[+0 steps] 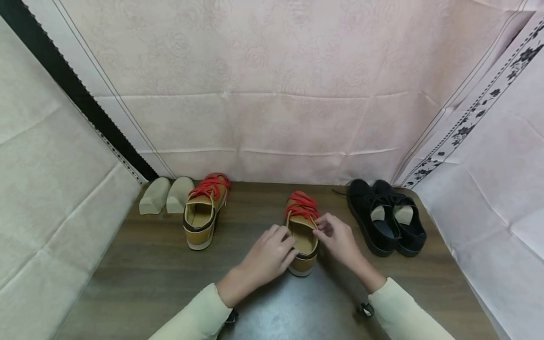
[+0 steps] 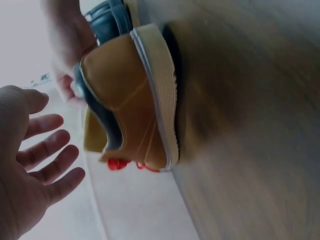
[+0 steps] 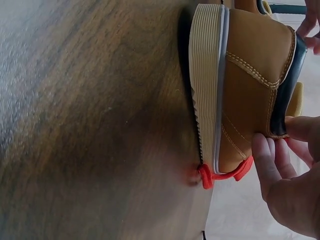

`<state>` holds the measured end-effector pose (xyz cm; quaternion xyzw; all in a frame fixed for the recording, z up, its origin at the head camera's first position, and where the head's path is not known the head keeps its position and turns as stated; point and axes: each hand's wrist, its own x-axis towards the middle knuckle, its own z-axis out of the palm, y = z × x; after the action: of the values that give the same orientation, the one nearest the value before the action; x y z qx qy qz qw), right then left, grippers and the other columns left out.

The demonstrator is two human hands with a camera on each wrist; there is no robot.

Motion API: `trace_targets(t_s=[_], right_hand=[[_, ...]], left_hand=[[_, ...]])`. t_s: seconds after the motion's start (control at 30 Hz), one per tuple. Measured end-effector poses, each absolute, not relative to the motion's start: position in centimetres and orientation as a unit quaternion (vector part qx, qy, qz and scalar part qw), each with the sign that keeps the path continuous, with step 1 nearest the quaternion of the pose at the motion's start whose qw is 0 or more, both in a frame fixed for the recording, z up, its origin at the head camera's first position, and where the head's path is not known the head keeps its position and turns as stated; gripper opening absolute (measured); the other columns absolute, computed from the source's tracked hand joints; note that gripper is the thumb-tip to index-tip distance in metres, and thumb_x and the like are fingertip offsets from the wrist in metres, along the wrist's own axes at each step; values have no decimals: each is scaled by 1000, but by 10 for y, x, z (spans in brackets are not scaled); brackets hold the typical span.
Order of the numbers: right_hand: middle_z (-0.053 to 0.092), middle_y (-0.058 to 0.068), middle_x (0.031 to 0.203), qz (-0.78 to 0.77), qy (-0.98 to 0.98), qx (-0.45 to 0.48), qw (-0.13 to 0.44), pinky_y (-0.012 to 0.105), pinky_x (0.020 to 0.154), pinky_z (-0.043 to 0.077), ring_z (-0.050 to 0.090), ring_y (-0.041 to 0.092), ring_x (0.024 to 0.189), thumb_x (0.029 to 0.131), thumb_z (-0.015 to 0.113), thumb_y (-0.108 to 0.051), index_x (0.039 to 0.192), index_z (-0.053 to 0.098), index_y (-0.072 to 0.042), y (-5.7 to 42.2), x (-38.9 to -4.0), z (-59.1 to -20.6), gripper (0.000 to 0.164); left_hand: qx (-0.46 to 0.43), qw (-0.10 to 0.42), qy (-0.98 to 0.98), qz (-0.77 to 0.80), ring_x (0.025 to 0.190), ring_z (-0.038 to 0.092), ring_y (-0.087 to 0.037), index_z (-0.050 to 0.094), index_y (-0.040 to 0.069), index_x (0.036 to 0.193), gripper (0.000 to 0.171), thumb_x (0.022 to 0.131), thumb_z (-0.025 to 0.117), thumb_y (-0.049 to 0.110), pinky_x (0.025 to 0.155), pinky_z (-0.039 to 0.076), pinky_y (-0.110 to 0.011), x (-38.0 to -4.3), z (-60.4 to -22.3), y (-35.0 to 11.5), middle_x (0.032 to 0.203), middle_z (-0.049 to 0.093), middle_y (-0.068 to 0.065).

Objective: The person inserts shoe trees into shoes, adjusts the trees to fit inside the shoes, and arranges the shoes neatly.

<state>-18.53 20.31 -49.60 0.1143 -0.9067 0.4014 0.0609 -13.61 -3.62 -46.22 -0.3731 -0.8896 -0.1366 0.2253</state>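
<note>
A tan shoe (image 1: 301, 267) with red laces (image 1: 302, 204) and a dark collar stands on the wooden floor, toe away from me. My right hand (image 1: 338, 237) pinches the right edge of its opening between thumb and fingers; the right wrist view shows this grip on the collar (image 3: 287, 100). Over the left side of the opening is my left hand (image 1: 268, 255). In the left wrist view its fingers (image 2: 60, 162) are spread and loosely bent, apart from the shoe, holding nothing. The inside of the shoe is partly hidden by the hands.
The matching tan shoe (image 1: 199, 236) stands to the left, beside two pale shoe inserts (image 1: 154, 196). At right, two black shoes (image 1: 366, 222) stand side by side with pale inserts (image 1: 403, 215) inside. Patterned cloth (image 1: 272, 123) hangs behind and along both sides.
</note>
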Motion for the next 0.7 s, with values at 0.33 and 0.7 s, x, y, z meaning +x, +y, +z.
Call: trace_targets(t_s=[0.33,0.7], right_hand=[[67,2,92,409,-903,115,63,32,78,60,68,14,84,91,80,-11,107,68,-12,204,-186,-497,20],[68,2,93,410,-903,114,58,37,81,60,68,15,87,91,80,-12,109,69,-14,205,-185,-497,21]], left_hand=[[-361,273,-880,-142,99,64,-21,75,7,110,24,94,76,25,84,58,-34,-144,-457,-67,106,68,-7],[-314,275,-895,-155,107,65,-27,65,3,128,41,94,76,25,95,57,-41,-153,-448,-100,113,67,-12]])
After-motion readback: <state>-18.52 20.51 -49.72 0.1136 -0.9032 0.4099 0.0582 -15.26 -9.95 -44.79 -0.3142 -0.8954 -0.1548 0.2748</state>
